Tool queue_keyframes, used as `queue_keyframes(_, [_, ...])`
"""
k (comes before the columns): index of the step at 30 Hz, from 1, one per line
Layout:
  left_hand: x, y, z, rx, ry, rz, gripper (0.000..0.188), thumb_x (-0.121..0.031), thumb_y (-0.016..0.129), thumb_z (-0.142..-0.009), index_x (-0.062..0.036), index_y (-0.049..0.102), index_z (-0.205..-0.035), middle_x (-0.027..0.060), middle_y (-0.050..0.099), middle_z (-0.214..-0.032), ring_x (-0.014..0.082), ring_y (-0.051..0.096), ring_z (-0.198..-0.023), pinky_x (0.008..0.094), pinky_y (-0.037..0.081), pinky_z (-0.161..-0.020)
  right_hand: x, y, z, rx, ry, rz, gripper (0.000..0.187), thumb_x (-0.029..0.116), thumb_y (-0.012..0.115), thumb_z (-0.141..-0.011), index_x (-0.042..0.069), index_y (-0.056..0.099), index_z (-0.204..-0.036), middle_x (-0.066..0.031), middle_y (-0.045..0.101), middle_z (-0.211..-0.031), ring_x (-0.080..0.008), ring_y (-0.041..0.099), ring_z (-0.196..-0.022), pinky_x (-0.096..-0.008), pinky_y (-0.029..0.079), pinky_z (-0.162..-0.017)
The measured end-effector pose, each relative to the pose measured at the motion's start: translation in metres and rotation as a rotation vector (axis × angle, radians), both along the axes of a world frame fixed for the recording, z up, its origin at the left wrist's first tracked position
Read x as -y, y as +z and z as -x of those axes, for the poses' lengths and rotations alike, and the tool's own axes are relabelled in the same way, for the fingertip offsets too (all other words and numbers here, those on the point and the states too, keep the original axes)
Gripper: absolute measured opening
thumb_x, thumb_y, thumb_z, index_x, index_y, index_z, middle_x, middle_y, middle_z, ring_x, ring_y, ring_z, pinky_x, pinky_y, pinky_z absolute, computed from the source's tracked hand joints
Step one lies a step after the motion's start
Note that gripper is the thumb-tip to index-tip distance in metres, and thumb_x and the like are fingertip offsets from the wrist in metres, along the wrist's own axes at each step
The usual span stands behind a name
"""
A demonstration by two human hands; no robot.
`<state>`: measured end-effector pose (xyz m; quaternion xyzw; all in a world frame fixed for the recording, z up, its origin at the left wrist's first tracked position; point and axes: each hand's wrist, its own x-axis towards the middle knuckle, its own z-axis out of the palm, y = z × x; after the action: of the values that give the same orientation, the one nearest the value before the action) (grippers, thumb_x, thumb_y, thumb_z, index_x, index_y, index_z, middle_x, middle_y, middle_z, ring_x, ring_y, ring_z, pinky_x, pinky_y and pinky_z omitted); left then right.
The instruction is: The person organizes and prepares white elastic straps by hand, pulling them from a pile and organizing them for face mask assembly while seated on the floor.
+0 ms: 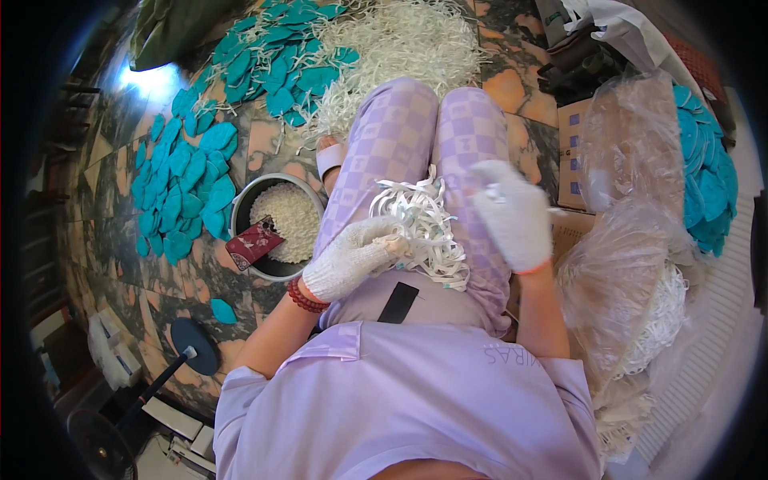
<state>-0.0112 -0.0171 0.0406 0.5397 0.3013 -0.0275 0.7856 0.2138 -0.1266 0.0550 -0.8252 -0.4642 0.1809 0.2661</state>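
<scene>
A tangled heap of thin white straps [436,232] lies across my lap, over the purple checked trousers. My left hand [348,260], in a white knit glove, is closed at the heap's left edge. Its fingertips pinch together beside the straps, and what sits between them is too small to make out. To the right of the heap my right hand [512,216], also gloved, is raised over my right thigh. Motion blurs its fingers, so their grip is unclear. Something thin and white shows by its fingertips.
Left of my leg stands a metal pot [240,208] of small white pieces, a dark red patterned object [254,243] across its rim. Teal oval pieces [184,180] lie piled on the marble floor. Beyond my knees spreads a strap pile [400,52]. Plastic bags [632,144] and cardboard boxes [571,152] stand right.
</scene>
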Motion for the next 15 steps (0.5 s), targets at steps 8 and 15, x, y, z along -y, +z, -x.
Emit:
queue_keyframes(8, [0.001,0.003,0.007,-0.031,0.057,-0.098,0.024,-0.027,0.054,-0.097,-0.0061,0.064,-0.090,-0.0061,0.047,-0.066,0.0033,0.038,-0.056,0.0204,0.029,-0.051,-0.043,-0.048,0.037,0.270,0.289,0.089,0.015,0.022,0.057,-0.086,0.010,0.062,-0.092,-0.0118,0.066,-0.072,-0.0350,0.067,-0.073,-0.0480,0.051,-0.064])
queue_keyframes(15, [-0.011,-0.002,-0.002,0.045,0.223,-0.222,0.023,-0.017,0.063,-0.090,-0.0028,0.065,-0.108,-0.0050,0.050,-0.077,0.0038,0.042,-0.066,0.0204,0.035,-0.057,-0.026,-0.005,0.028,-0.424,0.036,-0.128,0.015,0.008,0.061,-0.086,0.004,0.072,-0.094,-0.0084,0.071,-0.078,-0.0137,0.067,-0.069,-0.0285,0.051,-0.064])
